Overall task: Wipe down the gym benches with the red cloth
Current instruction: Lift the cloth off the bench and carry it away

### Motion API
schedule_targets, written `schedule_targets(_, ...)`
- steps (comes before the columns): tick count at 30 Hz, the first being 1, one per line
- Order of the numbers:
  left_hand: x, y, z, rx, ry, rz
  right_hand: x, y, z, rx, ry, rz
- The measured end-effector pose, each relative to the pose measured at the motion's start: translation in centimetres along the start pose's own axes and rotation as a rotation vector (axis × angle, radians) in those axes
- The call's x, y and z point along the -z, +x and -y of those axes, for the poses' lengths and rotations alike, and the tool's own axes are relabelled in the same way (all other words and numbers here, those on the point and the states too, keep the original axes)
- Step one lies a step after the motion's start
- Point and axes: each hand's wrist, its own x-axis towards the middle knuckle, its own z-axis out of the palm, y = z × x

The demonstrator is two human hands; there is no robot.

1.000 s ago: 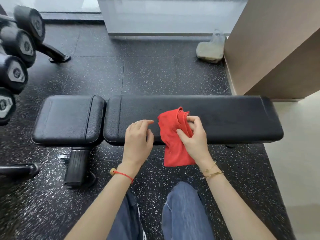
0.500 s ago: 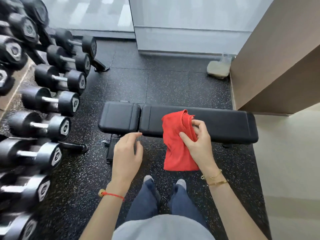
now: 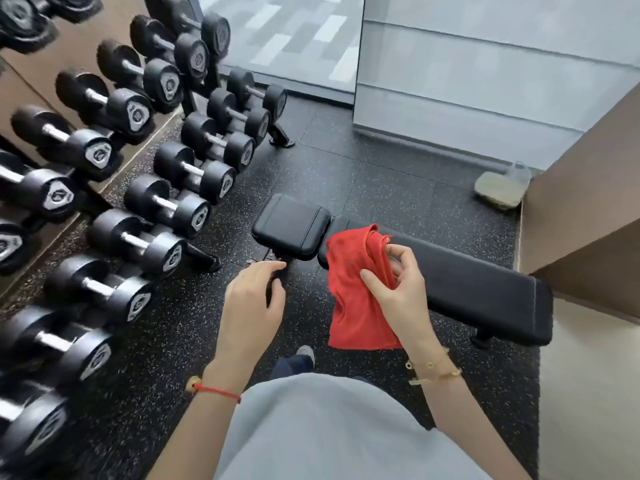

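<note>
Dumbbell rack (image 3: 114, 188) left of bench (image 3: 467, 282), cloth (image 3: 356, 289) above bench

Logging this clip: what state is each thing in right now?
Red cloth: bunched, hanging from the right hand, off the bench.
Right hand: pinches the cloth.
Left hand: holds nothing, fingers loosely curled.
Bench: flat, nothing resting on it.
Dumbbells: racked.

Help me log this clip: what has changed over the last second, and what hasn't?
The person has risen and drawn back from the bench. The left hand, which rested on the pad edge, now hangs over the floor, holding nothing. The dumbbell rack has come into view. Unchanged: the right hand grips the red cloth, hanging from its fingers.
</note>
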Motion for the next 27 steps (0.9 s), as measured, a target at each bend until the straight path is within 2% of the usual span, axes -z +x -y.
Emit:
schedule_targets(5, 0.7, -6.5, -0.6, 0.187, 0.027, -0.126, 0.2, -2.3, 0.0, 0.02, 0.002, 0.179)
schedule_targets(12, 2.2, -16.7, -0.3, 0.488, 0.076, -0.333, -3.6, -5.4, 0.8, 0.076, -0.067, 0.547)
schedule_targets(20, 6.1, -27.4, 2.4, 0.766, 0.131, -0.579, -12.4, -12.2, 1.7, 0.131, -0.082, 0.906)
schedule_targets(27, 12.6, -38.2, 7.5, 0.938, 0.192, -0.681, -23.1, -23.6, 2.4, 0.205, -0.062, 1.112)
